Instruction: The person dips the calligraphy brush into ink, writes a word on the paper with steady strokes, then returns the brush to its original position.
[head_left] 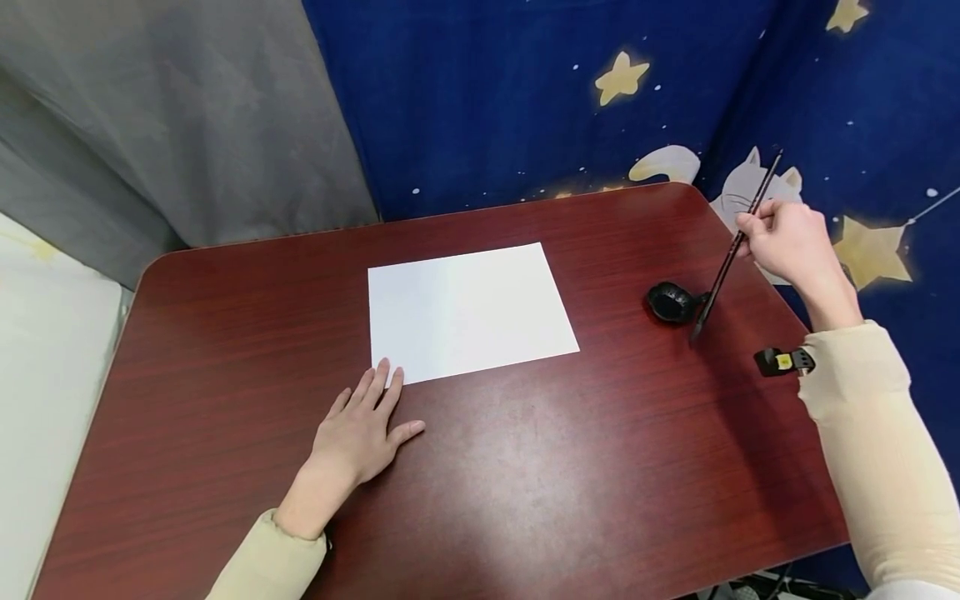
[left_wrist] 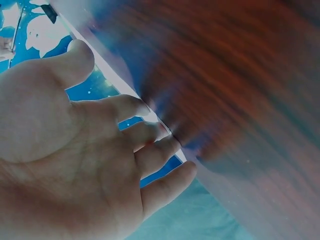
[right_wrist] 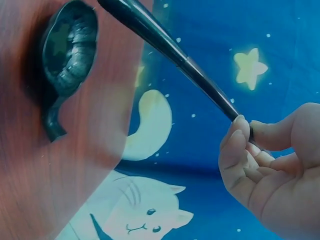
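A white sheet of paper (head_left: 472, 312) lies on the dark red table, its surface blank. My left hand (head_left: 354, 440) rests flat with spread fingers, the fingertips at the paper's near left corner. Over the table's right side, my right hand (head_left: 791, 240) pinches a dark writing brush (head_left: 726, 267) between thumb and fingers, well up the handle. The brush slants, tip down, just right of a small black ink dish (head_left: 670, 302). In the right wrist view the dish (right_wrist: 84, 55) has a scalloped rim and a short handle; the brush tip is out of that view.
The wooden table (head_left: 225, 358) has rounded far corners. Behind it hang a grey curtain (head_left: 187, 117) and a blue curtain (head_left: 510, 100) with stars and a cat. A black strap device (head_left: 776, 362) sits at the right wrist. Cables lie below the table's right edge.
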